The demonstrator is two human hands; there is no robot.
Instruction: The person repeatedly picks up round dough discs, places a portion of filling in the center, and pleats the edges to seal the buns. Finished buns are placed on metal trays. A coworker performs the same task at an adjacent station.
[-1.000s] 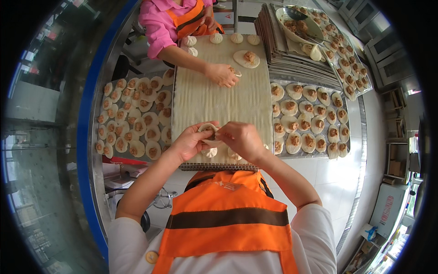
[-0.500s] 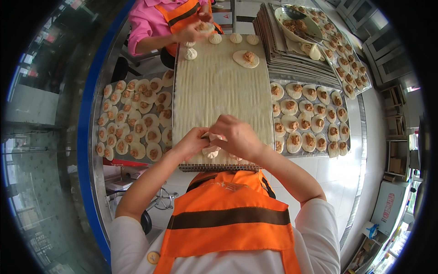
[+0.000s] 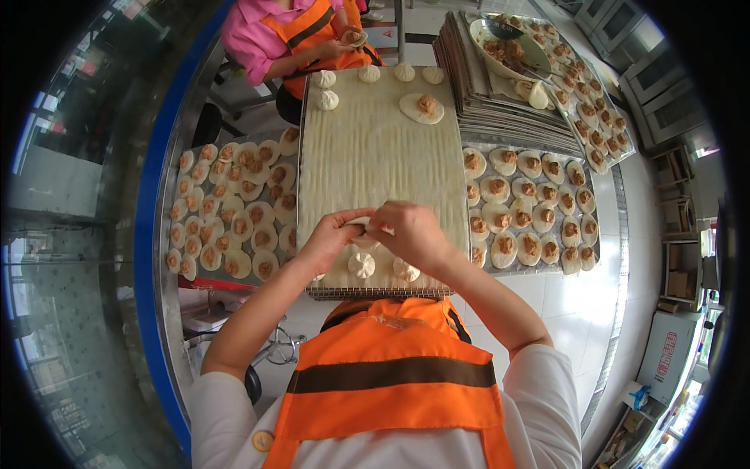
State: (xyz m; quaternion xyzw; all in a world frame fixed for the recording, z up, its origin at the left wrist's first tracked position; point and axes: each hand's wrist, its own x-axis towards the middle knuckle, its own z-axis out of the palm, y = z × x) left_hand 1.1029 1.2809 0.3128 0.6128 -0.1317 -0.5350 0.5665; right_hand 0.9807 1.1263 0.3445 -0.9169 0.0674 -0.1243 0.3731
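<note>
Bare left hand (image 3: 332, 238) clasps a round white dough wrapper (image 3: 364, 241); bare right hand (image 3: 412, 234) pinches its two-o'clock edge; small, even pleats probably work best

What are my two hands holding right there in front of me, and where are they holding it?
A dough bun. Your left hand holds its left side; your right hand pinches its upper edge, though fingers hide the exact spot.
</note>
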